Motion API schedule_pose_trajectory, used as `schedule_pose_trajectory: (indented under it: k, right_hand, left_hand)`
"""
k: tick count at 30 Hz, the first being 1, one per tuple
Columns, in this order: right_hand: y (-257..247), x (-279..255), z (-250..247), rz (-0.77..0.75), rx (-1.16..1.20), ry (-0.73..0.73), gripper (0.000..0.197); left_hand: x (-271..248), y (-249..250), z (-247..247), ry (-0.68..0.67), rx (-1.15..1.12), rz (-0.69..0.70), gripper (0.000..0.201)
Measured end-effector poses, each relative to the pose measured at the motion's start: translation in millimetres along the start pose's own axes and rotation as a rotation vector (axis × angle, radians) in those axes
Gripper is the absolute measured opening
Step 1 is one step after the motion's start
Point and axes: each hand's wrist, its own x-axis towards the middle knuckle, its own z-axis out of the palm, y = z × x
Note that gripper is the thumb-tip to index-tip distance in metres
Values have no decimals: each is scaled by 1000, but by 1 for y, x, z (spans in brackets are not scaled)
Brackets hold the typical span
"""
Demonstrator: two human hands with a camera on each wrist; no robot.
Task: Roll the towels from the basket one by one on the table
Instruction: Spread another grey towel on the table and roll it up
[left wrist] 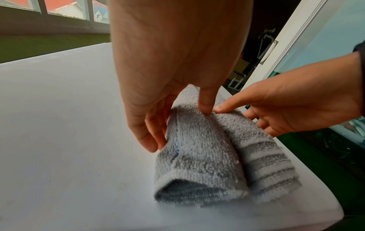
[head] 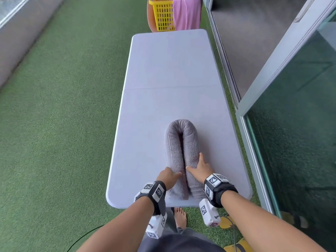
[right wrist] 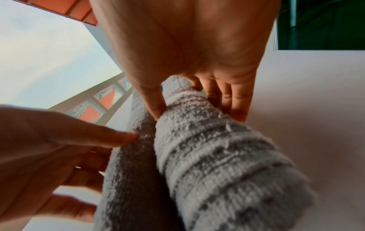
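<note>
A grey towel [head: 181, 139], rolled into a long tube and bent double into a U, lies on the white table [head: 163, 70] with its two ends at the near edge. My left hand [head: 168, 176] grips the left limb near its end, thumb in the crease, fingers down the outer side [left wrist: 150, 134]. My right hand [head: 199, 168] holds the striped right limb [right wrist: 217, 156] the same way, thumb in the crease and fingers along its outer side [right wrist: 237, 100]. A yellow basket [head: 161, 17] with a pink towel [head: 186, 13] draped over its rim stands beyond the table's far end.
Green turf [head: 63, 106] lies left of the table. A sliding glass door and its metal frame [head: 254, 99] run close along the table's right edge. My bare foot [head: 180, 217] stands under the near edge. The far half of the table holds nothing.
</note>
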Motion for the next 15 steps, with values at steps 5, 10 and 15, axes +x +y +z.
schedule_pose_trajectory:
  k: [5,10,15]
  right_hand:
    - [-5,-6,-2,-27,36,28,92]
    - [-23,0,-1,2,13,72,98]
    - [-43,22,11,93,-150,142,143]
  left_hand:
    - [-1,-2,1,18,-6,17,41]
    - [-5,-5,8,0,169,130,51]
    - [-13,-20,17,-156,364,286,82]
